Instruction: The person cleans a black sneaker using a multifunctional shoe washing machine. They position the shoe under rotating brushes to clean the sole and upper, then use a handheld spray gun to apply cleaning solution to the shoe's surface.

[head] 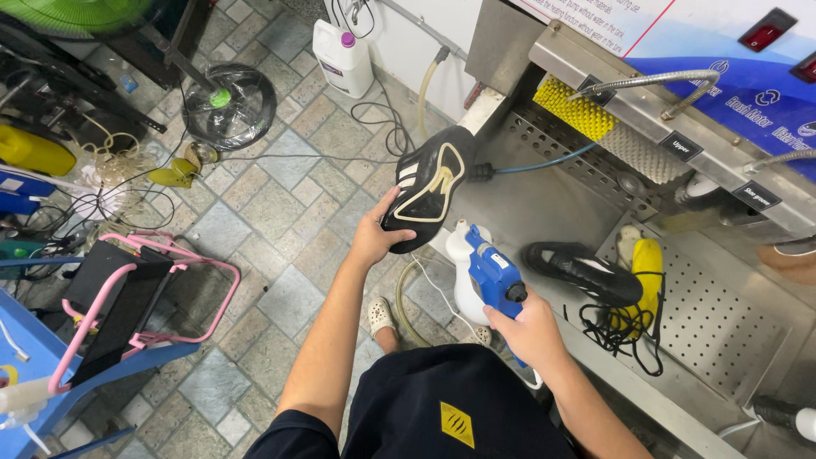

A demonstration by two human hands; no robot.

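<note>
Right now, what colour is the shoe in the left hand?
Black shoe with cream and white markings; head view.

A stainless steel wash basin (552, 204) with a perforated floor stands at the right. On it lies a black shoe (582, 272) on its side, and just right of that shoe a yellow brush (648, 270) with black laces (625, 331) tangled at its near end. Left of the basin spreads a grey tiled floor (280, 204), carrying a white jug (342, 58), a fan base (229, 104), loose cables (387, 127) and a pink-framed stand (144, 293).
</note>
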